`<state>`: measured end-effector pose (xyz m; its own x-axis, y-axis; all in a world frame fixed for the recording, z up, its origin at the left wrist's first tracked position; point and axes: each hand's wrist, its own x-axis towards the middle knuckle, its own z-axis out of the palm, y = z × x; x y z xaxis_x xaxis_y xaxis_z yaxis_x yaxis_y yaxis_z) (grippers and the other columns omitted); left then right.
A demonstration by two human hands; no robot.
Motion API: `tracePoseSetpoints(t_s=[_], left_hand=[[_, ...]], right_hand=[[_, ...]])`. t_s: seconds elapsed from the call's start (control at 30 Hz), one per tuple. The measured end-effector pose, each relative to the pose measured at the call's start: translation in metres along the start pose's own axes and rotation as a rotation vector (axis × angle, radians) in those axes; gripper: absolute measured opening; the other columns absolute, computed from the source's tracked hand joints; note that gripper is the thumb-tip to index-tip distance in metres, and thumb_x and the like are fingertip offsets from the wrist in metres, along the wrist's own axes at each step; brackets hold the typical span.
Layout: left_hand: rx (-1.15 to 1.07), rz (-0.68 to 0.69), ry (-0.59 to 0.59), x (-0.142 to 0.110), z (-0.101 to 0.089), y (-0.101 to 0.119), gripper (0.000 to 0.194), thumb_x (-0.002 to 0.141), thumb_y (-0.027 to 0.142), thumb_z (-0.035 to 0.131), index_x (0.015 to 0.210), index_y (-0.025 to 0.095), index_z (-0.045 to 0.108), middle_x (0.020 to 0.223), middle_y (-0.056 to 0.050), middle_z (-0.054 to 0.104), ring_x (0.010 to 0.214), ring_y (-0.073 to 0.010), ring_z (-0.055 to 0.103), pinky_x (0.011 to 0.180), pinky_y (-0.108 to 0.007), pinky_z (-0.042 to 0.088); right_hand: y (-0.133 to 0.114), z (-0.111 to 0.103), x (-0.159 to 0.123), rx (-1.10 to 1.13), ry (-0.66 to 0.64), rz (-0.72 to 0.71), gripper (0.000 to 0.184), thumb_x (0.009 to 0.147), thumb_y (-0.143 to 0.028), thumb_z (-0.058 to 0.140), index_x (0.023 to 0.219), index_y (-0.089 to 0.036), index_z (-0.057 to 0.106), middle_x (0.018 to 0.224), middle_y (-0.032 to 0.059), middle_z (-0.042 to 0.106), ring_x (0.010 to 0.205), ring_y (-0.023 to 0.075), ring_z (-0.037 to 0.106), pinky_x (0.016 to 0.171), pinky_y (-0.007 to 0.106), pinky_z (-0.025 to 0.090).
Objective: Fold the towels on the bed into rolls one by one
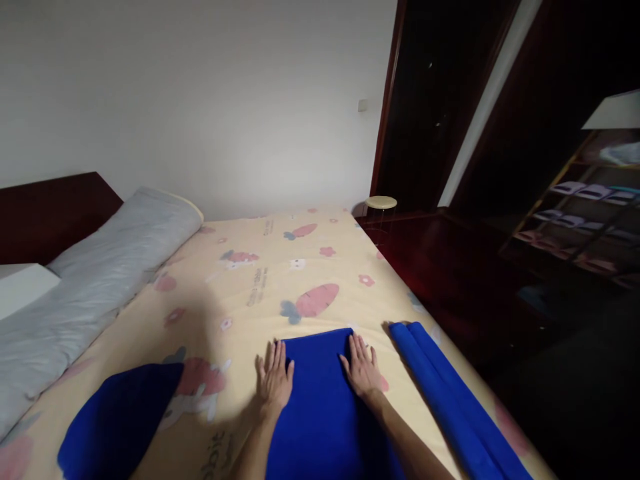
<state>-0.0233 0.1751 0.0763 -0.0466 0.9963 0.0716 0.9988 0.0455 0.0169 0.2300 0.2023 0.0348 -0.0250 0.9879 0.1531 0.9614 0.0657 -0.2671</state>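
Observation:
A flat blue cloth (320,407) lies on the bed in front of me, its far edge nearly straight and its near end cut off by the bottom of the view. My left hand (275,379) rests flat on its left edge near the far corner, fingers stretched out. On the opposite edge, by the other far corner, my right hand (363,368) lies flat with fingers spread. A long blue cloth strip (453,400), doubled lengthwise, lies to the right of my right arm. Off to the left is a rounded blue cloth piece (123,420), partly in shadow.
The bed (260,293) has a cream sheet printed with carrots and flowers. Grey pillows (115,253) line its left side against a dark headboard (50,207). Beyond the right edge are a small round stool (381,202), dark floor and a shoe rack (575,213).

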Motion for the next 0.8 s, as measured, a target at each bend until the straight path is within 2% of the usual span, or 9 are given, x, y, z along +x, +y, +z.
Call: tracePoseSetpoints(t_s=[0.1, 0.2, 0.27, 0.37, 0.47, 0.53, 0.6, 0.7, 0.8], left_hand=[[-0.083, 0.122, 0.018, -0.024, 0.019, 0.029, 0.054, 0.097, 0.036, 0.019, 0.149, 0.025, 0.007, 0.158, -0.002, 0.023, 0.146, -0.0182, 0.018, 0.119, -0.050, 0.018], [-0.108, 0.206, 0.057, -0.056, 0.041, 0.058, 0.054, 0.097, 0.030, 0.022, 0.148, 0.027, 0.006, 0.157, 0.000, 0.026, 0.144, -0.0190, 0.025, 0.117, -0.047, 0.026], [-0.087, 0.230, 0.109, -0.077, 0.051, 0.068, 0.055, 0.096, 0.031, 0.027, 0.148, 0.028, 0.008, 0.156, 0.000, 0.029, 0.142, -0.0211, 0.029, 0.116, -0.048, 0.029], [-0.079, 0.280, 0.178, -0.103, 0.054, 0.066, 0.057, 0.095, 0.028, 0.029, 0.148, 0.027, 0.007, 0.154, -0.001, 0.031, 0.140, -0.0205, 0.035, 0.114, -0.045, 0.034], [-0.100, 0.373, 0.168, -0.123, 0.045, 0.052, 0.059, 0.095, 0.026, 0.028, 0.148, 0.028, 0.003, 0.155, 0.001, 0.031, 0.139, -0.0180, 0.035, 0.112, -0.041, 0.037], [-0.123, 0.421, 0.095, -0.133, 0.035, 0.041, 0.059, 0.096, 0.028, 0.028, 0.149, 0.030, 0.002, 0.156, 0.002, 0.027, 0.141, -0.0179, 0.033, 0.114, -0.041, 0.035], [-0.166, 0.435, -0.029, -0.141, 0.023, 0.033, 0.060, 0.095, 0.033, 0.029, 0.149, 0.032, 0.001, 0.158, 0.003, 0.020, 0.143, -0.0188, 0.027, 0.117, -0.044, 0.030], [-0.237, 0.401, -0.274, -0.148, 0.001, 0.026, 0.064, 0.093, 0.043, 0.031, 0.150, 0.035, 0.004, 0.160, 0.005, 0.007, 0.148, -0.0195, 0.011, 0.120, -0.050, 0.016], [-0.233, 0.366, -0.513, -0.151, -0.019, 0.018, 0.075, 0.085, 0.048, 0.043, 0.151, 0.033, 0.009, 0.161, 0.002, 0.002, 0.148, -0.0222, 0.002, 0.119, -0.056, 0.008]], right_hand=[[-0.026, 0.003, -0.022, 0.051, -0.009, -0.167, 0.061, 0.098, -0.046, 0.025, 0.148, -0.012, 0.030, 0.155, 0.0118, 0.027, 0.145, 0.0252, 0.021, 0.117, 0.048, 0.020], [-0.047, 0.010, -0.048, 0.080, -0.054, -0.337, 0.053, 0.096, -0.030, 0.032, 0.147, -0.015, 0.035, 0.153, 0.0093, 0.033, 0.143, 0.0222, 0.027, 0.115, 0.043, 0.026], [-0.052, 0.016, -0.065, 0.075, -0.064, -0.409, 0.055, 0.090, -0.018, 0.037, 0.145, -0.017, 0.039, 0.151, 0.0083, 0.037, 0.141, 0.0207, 0.030, 0.114, 0.040, 0.029], [-0.046, 0.022, -0.088, 0.054, -0.024, -0.449, 0.064, 0.081, -0.008, 0.040, 0.144, -0.017, 0.040, 0.150, 0.0075, 0.039, 0.140, 0.0203, 0.033, 0.114, 0.039, 0.031], [-0.030, 0.021, -0.109, 0.055, 0.027, -0.506, 0.064, 0.081, -0.008, 0.040, 0.145, -0.017, 0.039, 0.149, 0.0084, 0.040, 0.138, 0.0212, 0.036, 0.112, 0.039, 0.034], [-0.019, 0.014, -0.122, 0.073, 0.035, -0.542, 0.062, 0.084, -0.011, 0.040, 0.145, -0.018, 0.038, 0.149, 0.0091, 0.040, 0.138, 0.0222, 0.038, 0.112, 0.039, 0.035], [-0.010, 0.000, -0.134, 0.102, -0.010, -0.566, 0.061, 0.085, -0.013, 0.040, 0.146, -0.020, 0.037, 0.150, 0.0088, 0.038, 0.138, 0.0235, 0.037, 0.112, 0.042, 0.035], [0.000, -0.032, -0.145, 0.145, -0.176, -0.580, 0.063, 0.086, -0.016, 0.039, 0.148, -0.022, 0.034, 0.152, 0.0077, 0.033, 0.140, 0.0244, 0.033, 0.113, 0.045, 0.032], [0.008, -0.064, -0.150, 0.126, -0.354, -0.579, 0.062, 0.086, -0.021, 0.038, 0.147, -0.020, 0.034, 0.154, 0.0090, 0.030, 0.141, 0.0252, 0.030, 0.114, 0.047, 0.030]])
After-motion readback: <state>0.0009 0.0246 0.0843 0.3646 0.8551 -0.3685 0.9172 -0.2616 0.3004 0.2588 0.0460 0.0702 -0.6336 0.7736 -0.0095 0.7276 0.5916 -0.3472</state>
